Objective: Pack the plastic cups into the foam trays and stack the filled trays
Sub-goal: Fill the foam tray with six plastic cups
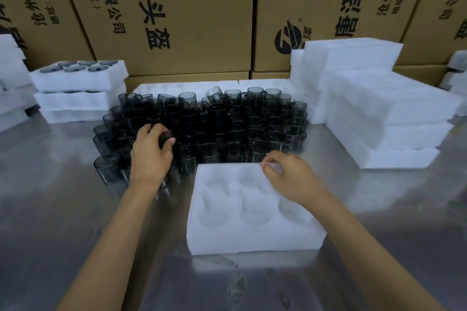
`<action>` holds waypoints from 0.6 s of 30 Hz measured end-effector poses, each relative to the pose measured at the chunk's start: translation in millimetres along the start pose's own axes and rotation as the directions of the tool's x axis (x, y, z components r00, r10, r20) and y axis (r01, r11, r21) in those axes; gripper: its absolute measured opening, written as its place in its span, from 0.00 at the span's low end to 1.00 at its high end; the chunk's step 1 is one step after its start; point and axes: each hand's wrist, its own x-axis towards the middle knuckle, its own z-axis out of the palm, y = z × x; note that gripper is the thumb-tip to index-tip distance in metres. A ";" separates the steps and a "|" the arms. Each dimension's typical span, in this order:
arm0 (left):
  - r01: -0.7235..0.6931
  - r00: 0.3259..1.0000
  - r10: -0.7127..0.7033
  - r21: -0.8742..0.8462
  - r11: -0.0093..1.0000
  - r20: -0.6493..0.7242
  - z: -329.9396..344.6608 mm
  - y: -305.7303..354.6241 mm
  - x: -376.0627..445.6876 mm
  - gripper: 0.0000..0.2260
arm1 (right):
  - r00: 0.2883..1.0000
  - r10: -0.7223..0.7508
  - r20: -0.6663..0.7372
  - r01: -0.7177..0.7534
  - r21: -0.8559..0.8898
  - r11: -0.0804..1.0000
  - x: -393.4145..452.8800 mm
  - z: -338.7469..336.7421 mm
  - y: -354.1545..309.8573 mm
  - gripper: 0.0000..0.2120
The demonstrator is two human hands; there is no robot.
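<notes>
A large cluster of dark smoky plastic cups (pixel 227 124) with handles stands on the steel table. In front of it lies a white foam tray (pixel 222 240) with several round wells, all of them bare. My left hand (pixel 151 151) reaches into the near left part of the cluster, and its fingers curl round one dark cup (pixel 165 137). My right hand (pixel 290 177) rests on the tray's far right corner and pinches the foam edge there.
A stack of filled foam trays (pixel 78 91) stands at the back left. Unfilled foam trays (pixel 384 113) are piled at the right. Another foam tray (pixel 171 88) lies behind the cups. Tall cardboard boxes (pixel 177 12) wall off the back.
</notes>
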 end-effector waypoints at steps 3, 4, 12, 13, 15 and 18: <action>-0.064 0.996 0.073 -0.185 0.981 0.044 -12.6 15.1 -9.4 0.05 | 0.996 -0.037 -0.084 0.034 -0.047 0.998 1.7 -3.4 -7.4 0.08; -0.029 0.994 0.058 -0.300 0.953 0.088 -17.9 21.2 -12.2 0.06 | 0.989 -0.048 -0.137 0.049 -0.001 0.999 3.3 -4.9 -12.6 0.08; 0.136 0.907 0.180 -0.669 0.730 0.382 -27.3 49.1 -36.7 0.34 | 0.970 -0.088 0.228 -0.108 0.724 0.681 8.5 -5.0 -68.5 0.18; 0.146 0.884 0.203 -0.661 0.736 0.421 -26.3 48.0 -37.3 0.34 | 0.964 -0.102 0.246 -0.121 0.746 0.655 7.8 -2.4 -70.1 0.19; 0.143 0.852 0.241 -0.649 0.747 0.465 -25.7 44.1 -37.9 0.32 | 0.965 -0.119 0.233 -0.110 0.773 0.625 5.1 1.3 -69.7 0.19; 0.144 0.822 0.262 -0.629 0.764 0.506 -27.7 42.4 -37.9 0.32 | 0.969 -0.125 0.213 -0.091 0.779 0.621 1.0 2.3 -68.2 0.19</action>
